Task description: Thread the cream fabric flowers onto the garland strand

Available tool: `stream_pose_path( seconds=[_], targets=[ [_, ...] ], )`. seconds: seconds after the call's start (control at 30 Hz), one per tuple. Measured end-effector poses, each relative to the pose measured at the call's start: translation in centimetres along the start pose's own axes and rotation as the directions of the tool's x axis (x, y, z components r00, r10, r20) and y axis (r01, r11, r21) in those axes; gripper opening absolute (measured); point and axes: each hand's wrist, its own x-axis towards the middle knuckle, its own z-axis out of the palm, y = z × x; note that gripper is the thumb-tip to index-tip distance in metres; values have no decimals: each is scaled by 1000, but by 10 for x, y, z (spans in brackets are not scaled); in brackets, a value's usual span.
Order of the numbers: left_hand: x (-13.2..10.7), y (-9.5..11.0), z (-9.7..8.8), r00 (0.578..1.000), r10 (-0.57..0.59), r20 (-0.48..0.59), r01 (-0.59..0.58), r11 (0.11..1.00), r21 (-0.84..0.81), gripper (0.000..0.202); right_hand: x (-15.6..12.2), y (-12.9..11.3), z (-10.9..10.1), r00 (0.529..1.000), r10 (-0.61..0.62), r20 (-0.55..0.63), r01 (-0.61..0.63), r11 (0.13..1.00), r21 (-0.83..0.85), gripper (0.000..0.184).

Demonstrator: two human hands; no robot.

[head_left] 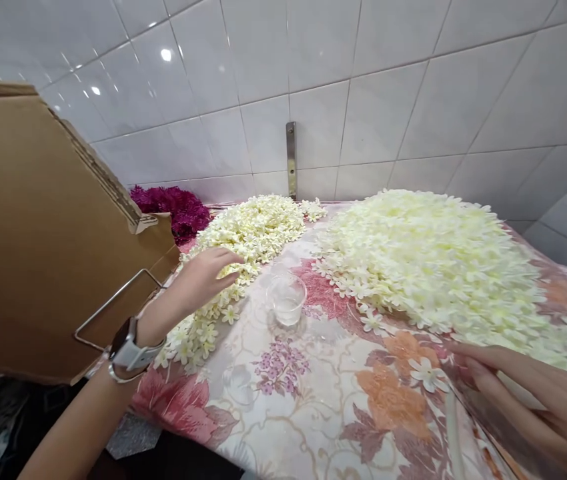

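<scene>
My left hand (201, 276), with a watch on the wrist, reaches out over a long pile of small cream artificial flowers (243, 233); its fingers are loosely stretched and rest on the blossoms. My right hand (528, 393) lies at the lower right with fingers extended flat on the flowered tablecloth (313, 400), fingertips close to a single loose flower (428, 373). A large heap of the same cream flowers (438, 260) spreads just beyond that hand. Neither hand visibly holds anything.
A small clear plastic cup (287, 300) stands between the two piles. A big cardboard box (38, 233) with a wire handle fills the left side. Dark magenta flowers (173, 207) lie at the back left. White tiled wall (363, 87) behind.
</scene>
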Motion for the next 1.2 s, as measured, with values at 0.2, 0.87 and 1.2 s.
stream_pose_path(
  seconds=[0.2,0.87,1.2],
  targets=[
    [31,-9,42,996,67,57,-70,996,49,17,6,-3,-6,985,-174,-21,175,984,33,16],
    [4,60,10,990,-35,-138,-37,872,-488,16,9,-10,-4,949,-314,11,314,948,-47,16],
    [-38,103,73,664,720,-202,-744,664,-78,22,50,-70,0,952,-237,192,187,951,247,18]
  ],
)
